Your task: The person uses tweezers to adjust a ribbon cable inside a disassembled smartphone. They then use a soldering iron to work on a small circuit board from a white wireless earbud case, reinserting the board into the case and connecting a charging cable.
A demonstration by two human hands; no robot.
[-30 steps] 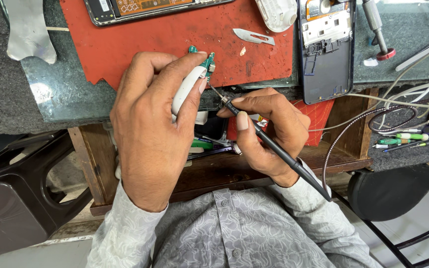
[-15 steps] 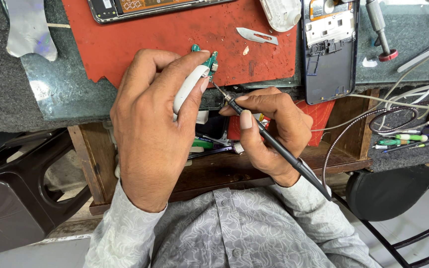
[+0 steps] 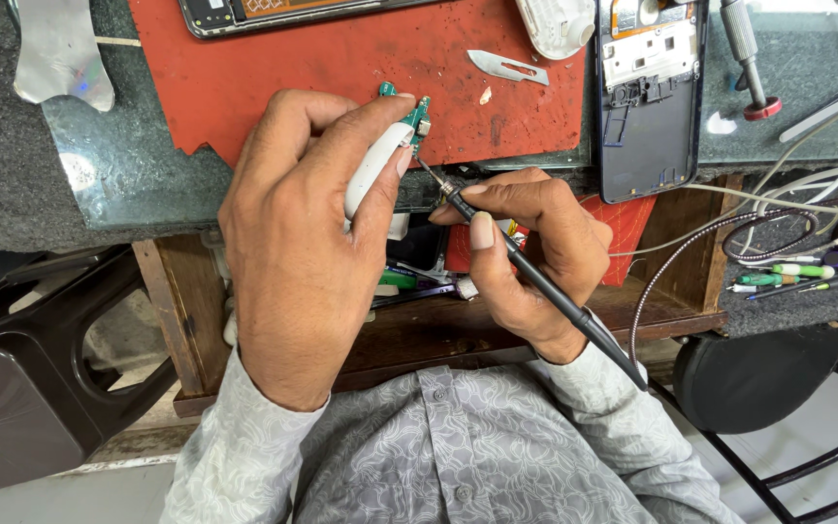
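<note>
Soldering is under way, by the look of it: a small green circuit board (image 3: 409, 109) is pinched with a white tool at the red mat's (image 3: 273, 73) edge by the left hand (image 3: 307, 243), while the right hand (image 3: 535, 243) is closed around a slim black soldering iron (image 3: 535, 277), its tip touching the board. The opened black phone (image 3: 650, 92) is not yet reassembled.

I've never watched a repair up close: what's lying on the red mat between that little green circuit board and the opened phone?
In the head view, a small metal scalpel blade lies on the red mat between the green circuit board and the opened phone, with a tiny pale scrap beside it.

Grey paisley-patterned button shirt (image 3: 458, 456), long-sleeved.
</note>
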